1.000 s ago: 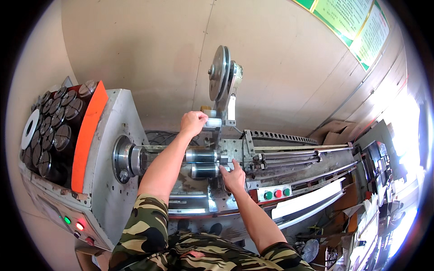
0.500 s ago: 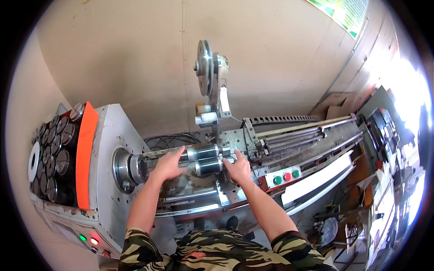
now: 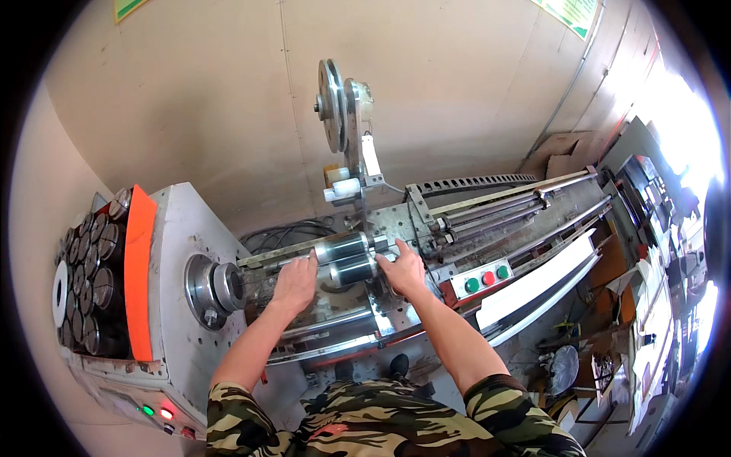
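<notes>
Two shiny steel rollers, a rear roller [image 3: 341, 247] and a front roller [image 3: 352, 269], lie side by side across the middle of a long machine bed. My left hand [image 3: 295, 283] is at their left ends, its fingers drawn together; whatever is in them is hidden. My right hand [image 3: 404, 272] is at their right ends, thumb against the front roller's end and index finger stretched apart from it. To the left, a round steel chuck [image 3: 227, 286] sticks out of the grey machine housing [image 3: 179, 259]. A thin line runs from the chuck toward my left hand.
Behind the rollers rises an arm bearing a grooved pulley wheel [image 3: 330, 107] and white guide rollers [image 3: 343, 190]. A button box [image 3: 487, 279] sits right of my right hand. Several dark cylinders [image 3: 95, 282] are stacked behind an orange panel [image 3: 140, 274]. Long rails [image 3: 495, 221] extend rightward.
My left hand has moved in against the left ends of the rollers, and its spread fingers have drawn together. The right hand stays at the right ends. The view has shifted slightly.
</notes>
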A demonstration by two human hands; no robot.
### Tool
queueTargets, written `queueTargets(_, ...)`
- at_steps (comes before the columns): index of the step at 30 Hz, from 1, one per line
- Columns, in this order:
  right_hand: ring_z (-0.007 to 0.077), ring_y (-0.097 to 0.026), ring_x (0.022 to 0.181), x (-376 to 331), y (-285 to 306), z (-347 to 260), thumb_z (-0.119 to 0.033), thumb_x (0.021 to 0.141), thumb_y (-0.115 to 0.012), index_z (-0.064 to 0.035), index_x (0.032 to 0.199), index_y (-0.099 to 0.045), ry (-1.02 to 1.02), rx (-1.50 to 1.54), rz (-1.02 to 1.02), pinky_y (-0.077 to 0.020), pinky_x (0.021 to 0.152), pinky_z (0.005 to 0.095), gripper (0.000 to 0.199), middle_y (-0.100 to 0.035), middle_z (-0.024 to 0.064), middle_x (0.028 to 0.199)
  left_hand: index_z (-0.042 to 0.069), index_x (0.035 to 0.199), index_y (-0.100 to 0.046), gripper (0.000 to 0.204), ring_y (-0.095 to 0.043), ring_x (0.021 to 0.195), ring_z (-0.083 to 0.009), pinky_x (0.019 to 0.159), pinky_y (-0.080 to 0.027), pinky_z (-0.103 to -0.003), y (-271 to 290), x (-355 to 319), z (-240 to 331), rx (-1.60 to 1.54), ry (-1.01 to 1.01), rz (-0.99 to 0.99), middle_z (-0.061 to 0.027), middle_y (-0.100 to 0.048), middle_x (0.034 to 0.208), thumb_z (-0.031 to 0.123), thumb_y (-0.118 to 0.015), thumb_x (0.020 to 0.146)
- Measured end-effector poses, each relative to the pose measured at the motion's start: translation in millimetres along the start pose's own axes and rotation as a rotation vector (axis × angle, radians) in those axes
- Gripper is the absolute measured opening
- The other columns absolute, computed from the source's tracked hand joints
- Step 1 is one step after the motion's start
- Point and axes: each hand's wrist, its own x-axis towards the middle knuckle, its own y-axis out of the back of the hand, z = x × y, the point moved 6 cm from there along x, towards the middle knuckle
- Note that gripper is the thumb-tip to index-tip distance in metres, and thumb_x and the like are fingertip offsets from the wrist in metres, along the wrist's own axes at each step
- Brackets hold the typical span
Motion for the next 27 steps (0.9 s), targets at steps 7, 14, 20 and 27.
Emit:
queueTargets(7,0.0386,-0.062,0.118,2,9,5,-0.05,0.08,-0.074,-0.0019,0.138,-0.056,-0.026,0.034,-0.02,-0.0476,0.102,0.0438,0.077,-0.064,0.0251,0.128,0.002,0.129,-0.059,0.039,-0.063,0.095,-0.0352,0.081,-0.051,-0.047,8,7,0,-0.163,0.088,0.055,-0.0157,-0.066,0.098,0.024,-0.052,0.098)
queueTargets(14,0.0376,-0.063,0.117,-1,22,8,-0.048,0.082,-0.073,-0.0062,0.139,-0.055,-0.113,0.07,-0.075,-0.0499,0.099,0.0452,0.073,-0.066,0.0222,0.125,0.01,0.105,-0.071,0.029,-0.063,0.089,-0.0408,0.077,-0.049,-0.05,-11,22,-7,-0.334,0.315,0.113,-0.0171,-0.068,0.094,0.031,-0.052,0.098)
queueTargets(20,0.0392,-0.061,0.117,-1,13,12,-0.039,0.084,-0.069,-0.0062,0.136,-0.053,-0.041,0.105,-0.055,-0.0511,0.096,0.048,0.064,-0.063,0.0195,0.129,0.005,0.096,-0.071,0.026,-0.063,0.08,-0.0444,0.069,-0.046,-0.054,-20,21,-6,-0.368,0.287,0.188,-0.0223,-0.067,0.083,0.026,-0.055,0.095)
queueTargets(27,0.0398,-0.061,0.115,-12,26,15,-0.036,0.082,-0.072,-0.0032,0.129,-0.054,-0.045,0.113,-0.023,-0.0514,0.094,0.0486,0.06,-0.063,0.0206,0.125,0.004,0.098,-0.072,0.025,-0.063,0.079,-0.044,0.068,-0.046,-0.053,-31,23,-4,-0.375,0.261,0.219,-0.0224,-0.068,0.085,0.023,-0.055,0.094)
